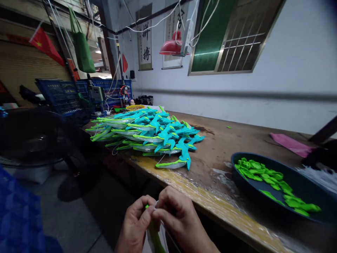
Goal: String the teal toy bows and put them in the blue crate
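My left hand (135, 223) is closed around a lime-green plastic piece (156, 239) with a pale, clear part along it, held just off the table's front edge. Thumb and fingers of my right hand (180, 218) pinch a thin white string (157, 203) at the top end of this piece. Both hands' fingertips nearly touch there; the exact knot or hole is hidden. Beyond them, a heap of teal and lime-green plastic parts (168, 133) with thin strings lies on the table. One such part (172, 164) rests at the heap's near edge.
The wooden table (210, 137) has a taped front edge. To the right stands a dark round tray (235, 156) with several lime-green pieces (263, 172), near a pink cloth (292, 144) and white strands (319, 177). A yellow basket (135, 108) and blue crates (59, 95) are farther back.
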Tool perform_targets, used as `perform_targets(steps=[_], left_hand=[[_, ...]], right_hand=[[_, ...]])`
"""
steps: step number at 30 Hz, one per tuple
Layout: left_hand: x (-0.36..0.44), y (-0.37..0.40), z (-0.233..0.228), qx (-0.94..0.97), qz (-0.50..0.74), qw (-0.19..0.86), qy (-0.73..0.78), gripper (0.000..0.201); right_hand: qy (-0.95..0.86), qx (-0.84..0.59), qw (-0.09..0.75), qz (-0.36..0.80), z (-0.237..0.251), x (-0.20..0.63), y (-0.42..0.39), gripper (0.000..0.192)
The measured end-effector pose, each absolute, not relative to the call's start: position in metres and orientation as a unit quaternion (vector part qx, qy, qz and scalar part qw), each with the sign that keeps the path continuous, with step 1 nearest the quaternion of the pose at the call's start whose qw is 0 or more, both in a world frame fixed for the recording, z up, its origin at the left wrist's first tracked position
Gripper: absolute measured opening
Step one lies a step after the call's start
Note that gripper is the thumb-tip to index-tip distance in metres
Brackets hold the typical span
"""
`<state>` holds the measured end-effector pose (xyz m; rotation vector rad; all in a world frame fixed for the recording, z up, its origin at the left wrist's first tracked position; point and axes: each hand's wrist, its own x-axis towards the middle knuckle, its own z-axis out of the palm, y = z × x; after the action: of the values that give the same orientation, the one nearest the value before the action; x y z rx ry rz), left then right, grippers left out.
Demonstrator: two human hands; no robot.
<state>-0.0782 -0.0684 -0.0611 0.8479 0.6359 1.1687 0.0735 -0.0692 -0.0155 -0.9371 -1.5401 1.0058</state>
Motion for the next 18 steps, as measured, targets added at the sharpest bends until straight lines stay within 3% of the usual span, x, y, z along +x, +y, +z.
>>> perform_targets(steps=[4, 10, 14, 18], left_hand=[[-0.075, -0.068, -0.059, 0.376, 0.513, 0.725, 0.265, 0.018], [-0.074, -0.069, -0.059, 0.371, 0.513, 0.729, 0.259, 0.02], [-0.072, -0.071, -0.057, 0.353, 0.526, 0.714, 0.299, 0.024], [-0.071, -0.073, -0.053, 0.346, 0.52, 0.713, 0.318, 0.027]], right_hand=[[-0.464, -0.369, 0.529, 0.607, -0.016, 0.069, -0.065, 0.038], [-0.418, -0.334, 0.536, 0.653, -0.021, 0.065, -0.064, 0.049], [-0.479, -0.36, 0.545, 0.586, -0.027, 0.067, -0.07, 0.045], [-0.664, -0.365, 0.537, 0.37, -0.025, 0.077, -0.08, 0.022]])
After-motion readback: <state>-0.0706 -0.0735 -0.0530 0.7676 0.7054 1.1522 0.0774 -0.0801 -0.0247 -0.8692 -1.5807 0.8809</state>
